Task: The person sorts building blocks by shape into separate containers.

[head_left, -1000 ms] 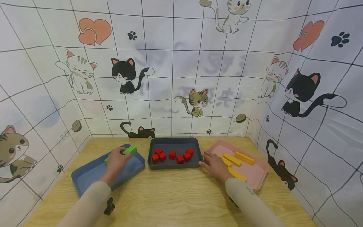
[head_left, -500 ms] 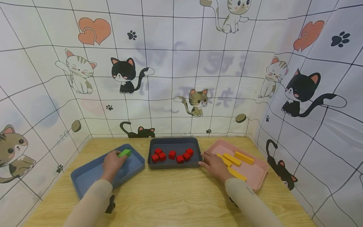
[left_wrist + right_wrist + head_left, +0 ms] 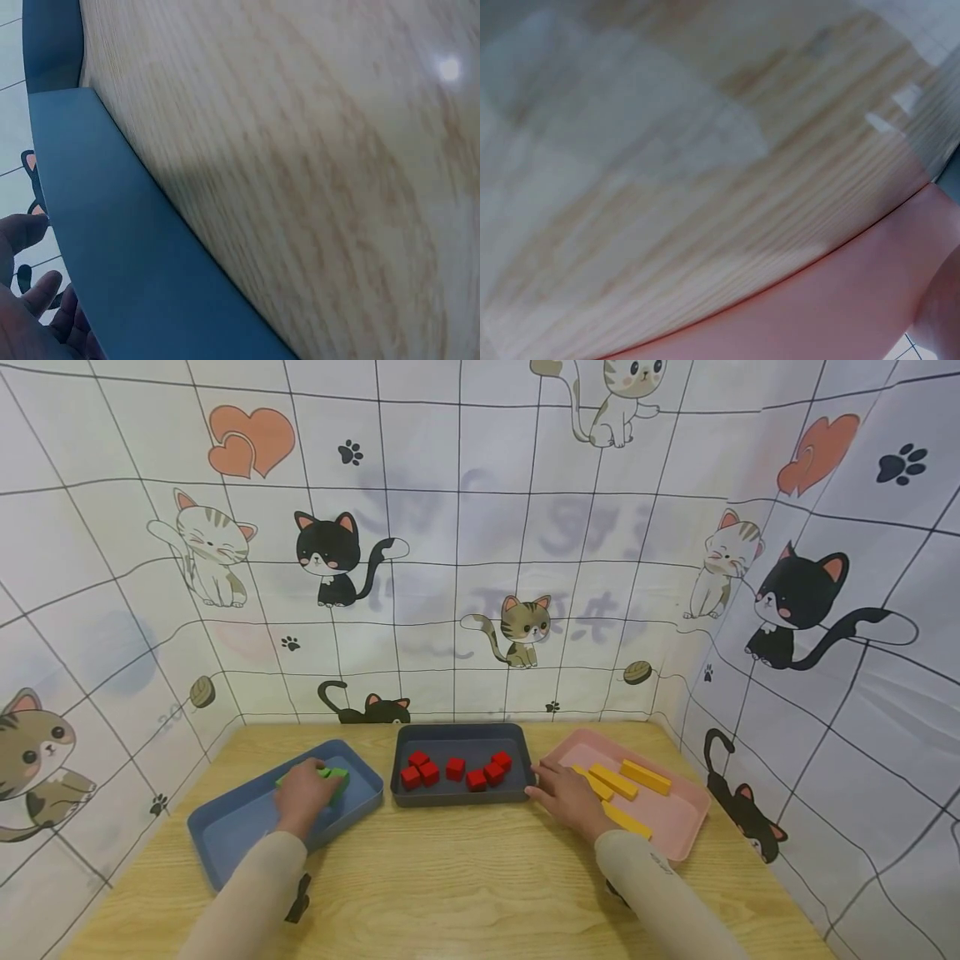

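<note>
My left hand (image 3: 303,793) reaches over the blue tray (image 3: 232,839) and pinches a green block (image 3: 339,774) low inside it. Bits of other green blocks show around the fingers; the hand covers the rest. In the left wrist view the fingertips go behind the outer wall of the blue tray (image 3: 135,225), which hides the block. My right hand (image 3: 572,797) rests with relaxed fingers over the near left corner of the pink tray (image 3: 678,818), fingertips at the right rim of the dark grey tray (image 3: 465,743). Nothing shows in its grasp.
Several red cubes (image 3: 455,768) lie in the dark grey tray, in two groups with one between. Long yellow blocks (image 3: 647,777) lie in the pink tray, partly behind the right hand. The wooden table (image 3: 450,877) ends at a cat-printed cloth wall (image 3: 465,693).
The left hand has lowered the green block from a tilted hold above the blue tray to low inside it. The right hand has stayed in place.
</note>
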The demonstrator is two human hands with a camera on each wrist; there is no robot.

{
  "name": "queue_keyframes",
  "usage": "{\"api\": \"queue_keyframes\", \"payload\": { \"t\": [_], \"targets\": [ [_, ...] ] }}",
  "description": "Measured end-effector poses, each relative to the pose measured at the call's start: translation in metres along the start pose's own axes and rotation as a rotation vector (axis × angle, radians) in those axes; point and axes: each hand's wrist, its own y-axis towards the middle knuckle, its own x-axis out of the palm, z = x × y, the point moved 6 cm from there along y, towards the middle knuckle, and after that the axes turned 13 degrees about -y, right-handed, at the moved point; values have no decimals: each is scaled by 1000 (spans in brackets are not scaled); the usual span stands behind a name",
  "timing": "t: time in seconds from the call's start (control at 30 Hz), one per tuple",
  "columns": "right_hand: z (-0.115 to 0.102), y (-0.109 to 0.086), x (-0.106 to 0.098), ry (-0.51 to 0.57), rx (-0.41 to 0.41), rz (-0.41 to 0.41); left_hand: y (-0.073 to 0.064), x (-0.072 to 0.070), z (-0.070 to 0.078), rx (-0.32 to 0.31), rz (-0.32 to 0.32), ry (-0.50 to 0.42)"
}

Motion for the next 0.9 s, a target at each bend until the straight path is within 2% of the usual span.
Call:
{"api": "queue_keyframes", "payload": {
  "t": [0.23,0.43,0.57,0.77,0.9],
  "targets": [
    [1,1,3,-15,-1,-14,-1,4,12,78,18,23],
    [-2,1,0,-40,-15,6,-4,10,33,180,27,74],
    [-5,0,-5,-97,-22,12,-9,21,49,254,2,165],
    [-13,-2,-13,-171,-19,40,-19,45,68,395,-43,347],
    [-25,-2,-10,-226,-7,31,-28,64,78,443,-93,435]
  ]
}}
